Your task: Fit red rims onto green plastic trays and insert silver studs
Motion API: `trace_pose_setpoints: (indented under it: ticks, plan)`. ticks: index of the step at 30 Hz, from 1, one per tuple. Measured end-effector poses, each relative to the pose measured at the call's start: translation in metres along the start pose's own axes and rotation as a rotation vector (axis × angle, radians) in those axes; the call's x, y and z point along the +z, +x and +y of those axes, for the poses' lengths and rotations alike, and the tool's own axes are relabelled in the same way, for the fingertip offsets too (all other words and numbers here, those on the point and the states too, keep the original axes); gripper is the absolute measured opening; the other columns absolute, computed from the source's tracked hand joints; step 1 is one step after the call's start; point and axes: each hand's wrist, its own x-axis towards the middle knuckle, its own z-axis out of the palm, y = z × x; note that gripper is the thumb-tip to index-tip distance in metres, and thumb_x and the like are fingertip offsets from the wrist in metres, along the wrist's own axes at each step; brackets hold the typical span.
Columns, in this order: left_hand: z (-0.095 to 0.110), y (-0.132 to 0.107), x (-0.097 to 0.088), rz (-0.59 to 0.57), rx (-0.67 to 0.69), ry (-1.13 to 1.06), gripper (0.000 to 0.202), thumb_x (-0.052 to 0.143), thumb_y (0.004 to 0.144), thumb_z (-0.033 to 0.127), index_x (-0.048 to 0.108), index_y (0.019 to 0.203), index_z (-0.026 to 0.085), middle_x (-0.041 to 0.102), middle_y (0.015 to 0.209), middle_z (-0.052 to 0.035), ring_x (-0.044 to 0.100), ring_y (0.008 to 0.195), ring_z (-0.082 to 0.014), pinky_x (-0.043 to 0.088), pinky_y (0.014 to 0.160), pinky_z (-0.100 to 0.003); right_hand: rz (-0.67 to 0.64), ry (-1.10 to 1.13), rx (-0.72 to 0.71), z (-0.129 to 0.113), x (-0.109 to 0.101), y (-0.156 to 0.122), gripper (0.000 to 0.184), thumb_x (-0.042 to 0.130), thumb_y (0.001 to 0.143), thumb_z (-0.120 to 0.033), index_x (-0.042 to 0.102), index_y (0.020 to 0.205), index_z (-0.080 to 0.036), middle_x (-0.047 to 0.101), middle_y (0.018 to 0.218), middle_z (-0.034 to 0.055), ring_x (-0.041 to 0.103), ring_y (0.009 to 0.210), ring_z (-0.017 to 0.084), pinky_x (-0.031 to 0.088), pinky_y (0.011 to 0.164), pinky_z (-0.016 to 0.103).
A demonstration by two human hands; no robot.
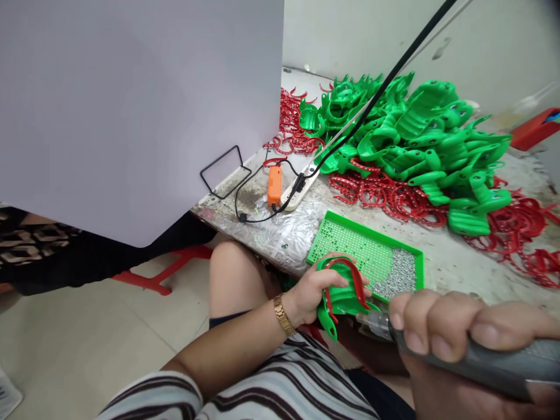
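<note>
My left hand [312, 291] is closed around a green curved plastic piece [343, 297], above my lap. A red curved plastic strip [359, 289] with teeth-like marks lies along the edge of that piece, under my thumb. In my right hand [441, 326] is a grey electric screwdriver [485, 364], its fingers wrapped over the body. The tool's metal tip points left and comes close to the end of the red strip; whether they touch I cannot tell. Just beyond my left hand, a green perforated tray [320, 242] holds many small metal screws [397, 274].
Green plastic pieces [420, 134] are heaped at the back of the table, with red strips [385, 198] around them. An orange adapter [275, 185] and a white power strip [297, 189] lie near the table's left edge. A black cable [376, 96] crosses diagonally. At left stands a large grey panel [140, 116].
</note>
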Motion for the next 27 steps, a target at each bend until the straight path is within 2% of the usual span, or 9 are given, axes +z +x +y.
trace_pose_setpoints:
  ticks: [3, 5, 9, 13, 19, 24, 27]
  plan:
    - [0.0, -0.001, 0.001, -0.015, 0.007, 0.021, 0.048, 0.062, 0.055, 0.019, 0.053, 0.102, 0.015, 0.068, 0.09, -0.009, 0.067, 0.074, -0.0259, 0.051, 0.058, -0.032, -0.035, 0.069, 0.032, 0.0, 0.012, 0.0, 0.028, 0.054, 0.088, -0.046, 0.042, 0.086, -0.02, 0.045, 0.064, -0.0011, 0.049, 0.059, 0.012, 0.045, 0.059, 0.031]
    - [0.001, -0.002, 0.002, -0.006, 0.011, 0.034, 0.051, 0.062, 0.054, 0.019, 0.052, 0.103, 0.015, 0.068, 0.091, -0.0092, 0.067, 0.073, -0.0259, 0.05, 0.057, -0.03, -0.046, 0.08, 0.071, 0.0, 0.015, 0.002, 0.03, 0.056, 0.086, -0.047, 0.042, 0.085, -0.021, 0.046, 0.064, -0.0017, 0.05, 0.059, 0.012, 0.046, 0.059, 0.031]
    - [0.003, -0.005, 0.006, 0.012, 0.03, 0.05, 0.054, 0.063, 0.051, 0.017, 0.054, 0.104, 0.013, 0.069, 0.091, -0.0099, 0.067, 0.073, -0.0238, 0.051, 0.066, -0.032, -0.048, 0.096, 0.051, 0.003, 0.014, 0.003, 0.04, 0.061, 0.08, -0.055, 0.041, 0.085, -0.02, 0.047, 0.063, -0.0026, 0.05, 0.058, 0.012, 0.046, 0.059, 0.03]
    - [0.003, -0.005, 0.008, 0.021, 0.037, 0.055, 0.055, 0.063, 0.05, 0.017, 0.056, 0.104, 0.013, 0.069, 0.088, -0.0095, 0.067, 0.072, -0.0221, 0.051, 0.071, -0.033, -0.023, 0.098, 0.071, 0.001, 0.016, 0.001, 0.043, 0.064, 0.076, -0.056, 0.041, 0.084, -0.02, 0.048, 0.064, -0.0027, 0.051, 0.058, 0.012, 0.046, 0.06, 0.03]
    - [0.002, -0.004, 0.01, 0.024, 0.055, 0.07, 0.057, 0.062, 0.05, 0.016, 0.057, 0.107, 0.014, 0.069, 0.085, -0.0073, 0.065, 0.071, -0.0187, 0.049, 0.071, -0.029, -0.08, 0.091, 0.03, 0.001, 0.015, 0.004, 0.039, 0.061, 0.08, -0.055, 0.043, 0.084, -0.02, 0.048, 0.063, -0.0023, 0.051, 0.058, 0.012, 0.047, 0.059, 0.03]
    - [0.001, -0.005, 0.013, 0.046, 0.054, 0.078, 0.057, 0.062, 0.05, 0.016, 0.058, 0.107, 0.014, 0.068, 0.08, -0.0063, 0.063, 0.069, -0.0175, 0.047, 0.063, -0.025, -0.141, 0.101, -0.04, 0.01, 0.014, 0.01, 0.039, 0.061, 0.081, -0.053, 0.042, 0.085, -0.019, 0.046, 0.063, -0.0031, 0.051, 0.058, 0.01, 0.046, 0.06, 0.028]
    - [0.0, -0.005, 0.015, 0.078, 0.062, 0.065, 0.056, 0.061, 0.049, 0.016, 0.059, 0.105, 0.013, 0.067, 0.077, -0.0055, 0.062, 0.069, -0.0172, 0.047, 0.065, -0.026, -0.207, 0.094, -0.058, 0.008, 0.015, 0.012, 0.031, 0.056, 0.087, -0.045, 0.04, 0.084, -0.018, 0.044, 0.063, -0.0023, 0.05, 0.059, 0.01, 0.045, 0.06, 0.028]
